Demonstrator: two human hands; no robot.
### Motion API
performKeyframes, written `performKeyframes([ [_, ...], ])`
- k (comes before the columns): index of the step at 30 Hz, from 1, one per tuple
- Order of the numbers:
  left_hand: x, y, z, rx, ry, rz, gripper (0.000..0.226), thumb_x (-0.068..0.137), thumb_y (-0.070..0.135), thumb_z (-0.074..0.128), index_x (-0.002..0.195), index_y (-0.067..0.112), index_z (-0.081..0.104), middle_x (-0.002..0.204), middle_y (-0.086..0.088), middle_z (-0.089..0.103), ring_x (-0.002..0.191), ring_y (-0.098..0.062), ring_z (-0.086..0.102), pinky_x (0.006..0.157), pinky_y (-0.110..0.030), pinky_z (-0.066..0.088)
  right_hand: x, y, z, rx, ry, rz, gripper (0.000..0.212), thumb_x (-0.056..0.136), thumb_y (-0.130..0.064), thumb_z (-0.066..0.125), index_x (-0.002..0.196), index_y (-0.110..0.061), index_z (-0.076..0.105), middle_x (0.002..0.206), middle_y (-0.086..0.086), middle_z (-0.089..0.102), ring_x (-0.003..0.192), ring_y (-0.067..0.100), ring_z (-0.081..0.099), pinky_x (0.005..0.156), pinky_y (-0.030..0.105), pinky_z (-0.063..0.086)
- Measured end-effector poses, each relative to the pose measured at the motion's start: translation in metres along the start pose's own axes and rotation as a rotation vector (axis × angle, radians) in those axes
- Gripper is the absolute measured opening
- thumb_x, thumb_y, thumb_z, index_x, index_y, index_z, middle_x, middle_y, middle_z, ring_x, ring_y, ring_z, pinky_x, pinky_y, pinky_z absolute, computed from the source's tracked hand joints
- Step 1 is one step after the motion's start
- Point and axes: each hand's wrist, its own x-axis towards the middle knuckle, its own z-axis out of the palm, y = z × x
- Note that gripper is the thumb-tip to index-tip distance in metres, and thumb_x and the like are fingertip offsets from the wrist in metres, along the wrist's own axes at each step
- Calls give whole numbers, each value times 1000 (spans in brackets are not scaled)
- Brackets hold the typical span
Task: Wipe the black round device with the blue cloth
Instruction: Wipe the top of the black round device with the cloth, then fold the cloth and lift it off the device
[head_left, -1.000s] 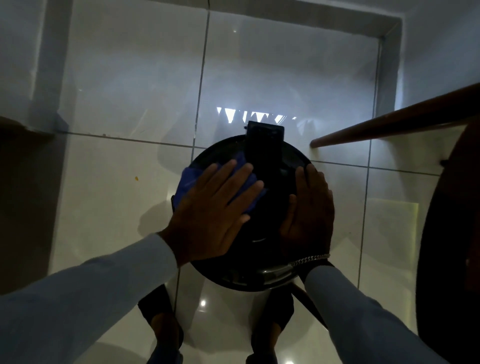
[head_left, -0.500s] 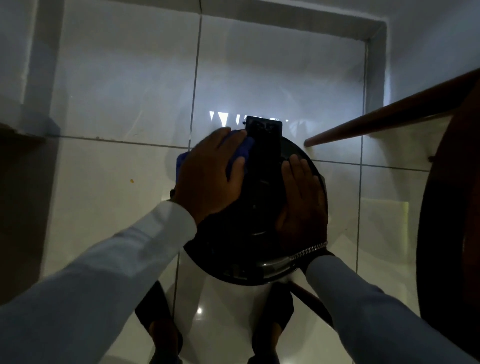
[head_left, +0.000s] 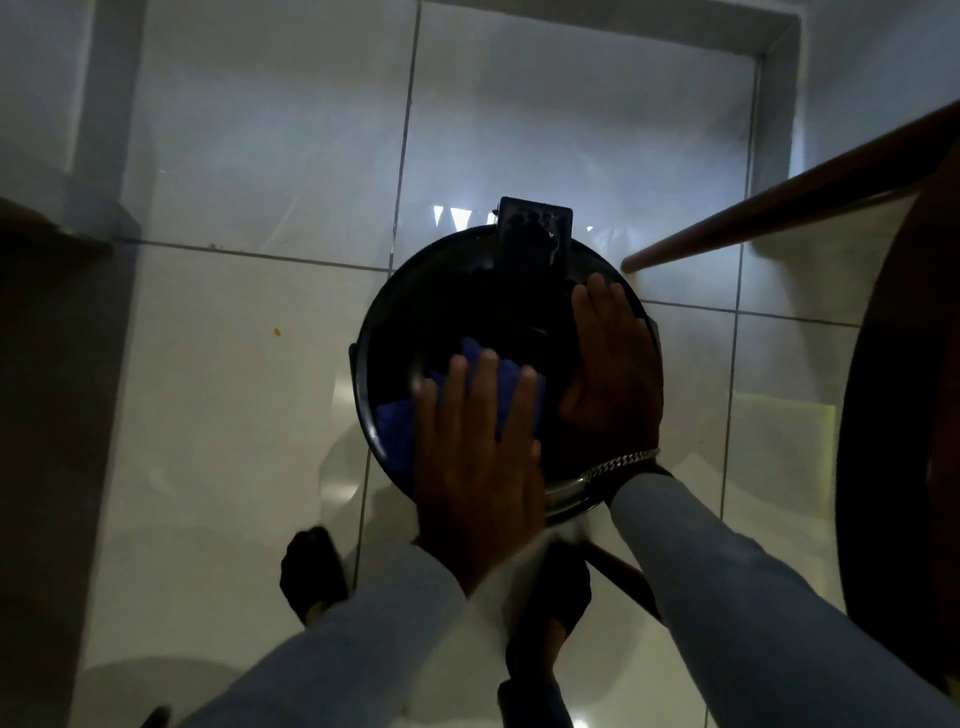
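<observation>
The black round device (head_left: 441, 301) stands on the pale tiled floor, seen from above, with a black rectangular block (head_left: 534, 234) at its far rim. The blue cloth (head_left: 397, 431) lies on the near left part of its top. My left hand (head_left: 478, 457) presses flat on the cloth, fingers stretched forward. My right hand (head_left: 615, 374) rests flat on the right side of the top, a chain bracelet at its wrist. Both hands hide the near part of the device.
A brown wooden rod (head_left: 779, 202) slants in from the right, ending near the device's far right rim. A dark round-edged piece of furniture (head_left: 893, 415) fills the right edge. My feet in dark sandals (head_left: 311, 571) stand below the device. A dark brown surface (head_left: 47, 364) lies left.
My left hand has slid the blue cloth from the far left rim near the block back to the near left part of the top. My right hand has stayed on the right side.
</observation>
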Motion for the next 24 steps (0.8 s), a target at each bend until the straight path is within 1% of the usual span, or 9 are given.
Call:
performKeyframes([
  [3, -20, 28, -6, -123, -100, -25, 59, 93, 35, 28, 149, 15, 27, 157, -16, 25, 148, -33, 13, 119, -56, 13, 1, -5, -11, 47, -51, 4, 56, 89, -33, 45, 138, -7, 41, 148, 16, 41, 141, 26, 25, 115, 46, 19],
  [6, -13, 26, -25, -373, -84, -98, 61, 92, 29, 25, 151, 15, 18, 160, -12, 20, 150, -26, 9, 121, -55, 10, 2, -19, -27, 181, -87, 110, 47, 93, -13, 48, 139, -5, 39, 150, 17, 36, 143, 30, 24, 118, 47, 17],
  [8, -9, 14, -39, -461, -82, -168, 63, 90, 28, 25, 151, 19, 13, 161, -10, 12, 150, -25, 0, 121, -52, 6, -14, -29, -43, 321, 90, 300, 40, 94, -8, 44, 134, -3, 45, 143, 19, 45, 136, 31, 37, 114, 42, 29],
  [11, -17, 2, -47, -433, -135, -293, 59, 92, 22, 31, 149, 14, 19, 161, -11, 5, 148, -27, -6, 121, -53, 6, -70, -53, -54, 450, 271, 596, 27, 93, -18, 51, 117, -6, 55, 115, 15, 60, 107, 27, 57, 91, 38, 49],
  [15, -34, 20, -61, -531, -42, -498, 43, 91, 5, 59, 133, -1, 49, 155, -18, 29, 144, -35, 23, 117, -50, 27, -116, -78, -56, 786, 38, 975, 42, 80, -13, 73, 118, -12, 55, 113, 6, 57, 102, 19, 56, 72, 7, 47],
  [17, -37, 32, -70, -607, 23, -615, 30, 83, -2, 66, 113, -1, 63, 145, -20, 44, 132, -36, 43, 107, -44, 36, -115, -79, -62, 953, -88, 1045, 52, 78, -9, 74, 125, -12, 52, 113, 6, 57, 106, 22, 56, 83, 24, 52],
  [19, -35, 40, -85, -742, -7, -772, 22, 82, -2, 67, 104, 4, 65, 132, -20, 55, 121, -36, 53, 101, -41, 43, -111, -81, -75, 975, -193, 1018, 42, 77, -6, 74, 116, -11, 58, 105, 7, 62, 102, 27, 60, 83, 35, 54],
  [22, -26, 44, -122, -1261, -166, -1055, 31, 87, -6, 61, 116, 3, 58, 123, -25, 60, 111, -42, 59, 94, -50, 50, -100, -92, -114, 1057, -230, 954, 22, 79, -1, 70, 92, -18, 64, 88, 6, 66, 84, 25, 65, 62, 21, 57],
  [24, -24, 49, -155, -1597, -284, -1022, 47, 85, -9, 58, 130, -3, 48, 130, -30, 55, 118, -48, 54, 99, -55, 45, -94, -98, -151, 1140, -209, 934, 21, 80, 5, 64, 85, -16, 64, 85, 10, 66, 79, 29, 63, 60, 27, 57],
])
